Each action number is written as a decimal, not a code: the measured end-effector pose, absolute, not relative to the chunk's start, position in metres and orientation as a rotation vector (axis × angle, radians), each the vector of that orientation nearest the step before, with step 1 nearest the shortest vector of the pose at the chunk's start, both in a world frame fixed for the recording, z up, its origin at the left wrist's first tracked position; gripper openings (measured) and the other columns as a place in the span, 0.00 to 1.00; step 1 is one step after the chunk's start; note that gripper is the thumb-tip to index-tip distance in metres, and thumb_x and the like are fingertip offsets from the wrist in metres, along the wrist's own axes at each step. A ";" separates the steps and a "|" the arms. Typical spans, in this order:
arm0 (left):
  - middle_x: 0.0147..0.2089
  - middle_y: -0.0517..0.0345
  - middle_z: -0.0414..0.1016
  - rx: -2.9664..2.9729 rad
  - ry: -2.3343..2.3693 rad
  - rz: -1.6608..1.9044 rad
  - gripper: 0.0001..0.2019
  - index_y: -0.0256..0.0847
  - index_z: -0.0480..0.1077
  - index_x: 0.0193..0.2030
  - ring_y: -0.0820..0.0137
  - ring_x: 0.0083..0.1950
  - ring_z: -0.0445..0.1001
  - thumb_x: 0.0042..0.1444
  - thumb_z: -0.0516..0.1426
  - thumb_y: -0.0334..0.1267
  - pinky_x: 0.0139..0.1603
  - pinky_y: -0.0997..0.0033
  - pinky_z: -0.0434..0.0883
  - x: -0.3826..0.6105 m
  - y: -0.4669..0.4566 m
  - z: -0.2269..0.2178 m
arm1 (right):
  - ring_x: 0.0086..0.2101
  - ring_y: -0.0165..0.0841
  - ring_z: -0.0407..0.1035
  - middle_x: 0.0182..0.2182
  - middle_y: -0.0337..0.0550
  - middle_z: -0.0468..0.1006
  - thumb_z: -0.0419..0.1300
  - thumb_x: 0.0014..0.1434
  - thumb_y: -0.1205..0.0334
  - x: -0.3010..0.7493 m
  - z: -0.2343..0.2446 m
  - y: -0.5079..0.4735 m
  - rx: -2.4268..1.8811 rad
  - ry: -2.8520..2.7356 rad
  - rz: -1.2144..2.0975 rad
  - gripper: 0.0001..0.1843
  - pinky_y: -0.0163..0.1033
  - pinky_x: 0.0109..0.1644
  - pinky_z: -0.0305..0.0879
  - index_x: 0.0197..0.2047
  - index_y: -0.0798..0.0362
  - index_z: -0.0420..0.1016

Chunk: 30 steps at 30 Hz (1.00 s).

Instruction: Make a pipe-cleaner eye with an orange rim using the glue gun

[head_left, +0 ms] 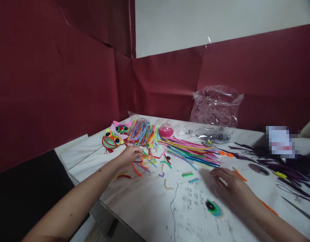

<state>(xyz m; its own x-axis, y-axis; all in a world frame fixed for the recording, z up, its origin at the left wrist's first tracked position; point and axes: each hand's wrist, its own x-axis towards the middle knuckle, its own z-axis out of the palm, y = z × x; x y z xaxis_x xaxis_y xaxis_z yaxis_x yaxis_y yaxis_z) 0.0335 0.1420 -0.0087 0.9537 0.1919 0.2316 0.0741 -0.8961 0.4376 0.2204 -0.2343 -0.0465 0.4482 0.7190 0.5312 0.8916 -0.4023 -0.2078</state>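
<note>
My left hand (131,155) is at the loose pile of cut pipe cleaner pieces (151,159), fingers bunched together; what they hold, if anything, is hidden. My right hand (226,179) hovers low over the table's right half, fingers bent and apart, with nothing visible in them. Near it, on a sheet of paper with handwriting (188,208), lies a green and blue pipe cleaner eye (214,208) with a black centre. Short cut pieces (187,174) lie between my hands. Long pipe cleaners (192,151) fan out behind them.
Two finished-looking pipe cleaner faces (111,140) sit at the back left, beside a bag of pipe cleaners (142,131). A pink round container (166,129), a clear plastic bag (216,107), dark purple strands (278,168), a yellow piece (280,174) and a pointed metal tool (299,208) are also around.
</note>
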 end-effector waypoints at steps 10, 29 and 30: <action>0.35 0.58 0.74 2.817 0.221 0.251 0.08 0.35 0.71 0.33 0.70 0.37 0.73 0.60 0.57 0.38 0.42 0.65 0.70 0.028 0.143 -0.003 | 0.39 0.40 0.75 0.40 0.49 0.79 0.50 0.59 0.56 0.230 -0.063 -0.244 -2.253 -1.238 -0.355 0.14 0.42 0.43 0.71 0.38 0.50 0.74; 0.28 0.62 0.69 2.728 0.395 0.461 0.08 0.35 0.69 0.33 0.73 0.29 0.68 0.60 0.56 0.39 0.32 0.71 0.67 0.041 0.148 -0.006 | 0.38 0.40 0.74 0.39 0.49 0.78 0.49 0.61 0.56 0.225 -0.060 -0.245 -2.241 -1.265 -0.337 0.14 0.44 0.42 0.72 0.38 0.50 0.74; 0.27 0.63 0.69 2.697 0.383 0.443 0.07 0.36 0.69 0.34 0.73 0.28 0.68 0.58 0.56 0.37 0.30 0.73 0.65 0.040 0.146 -0.008 | 0.38 0.40 0.74 0.39 0.49 0.78 0.48 0.61 0.57 0.224 -0.059 -0.244 -2.238 -1.272 -0.342 0.14 0.43 0.41 0.72 0.38 0.50 0.74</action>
<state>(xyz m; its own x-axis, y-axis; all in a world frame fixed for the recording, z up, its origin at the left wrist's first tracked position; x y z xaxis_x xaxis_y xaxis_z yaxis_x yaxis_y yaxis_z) 0.0399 0.1456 -0.0080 0.9133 0.3213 0.2504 0.2020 -0.8910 0.4066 0.2240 -0.2442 -0.0593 0.5231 0.7149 0.4640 0.8512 -0.4105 -0.3271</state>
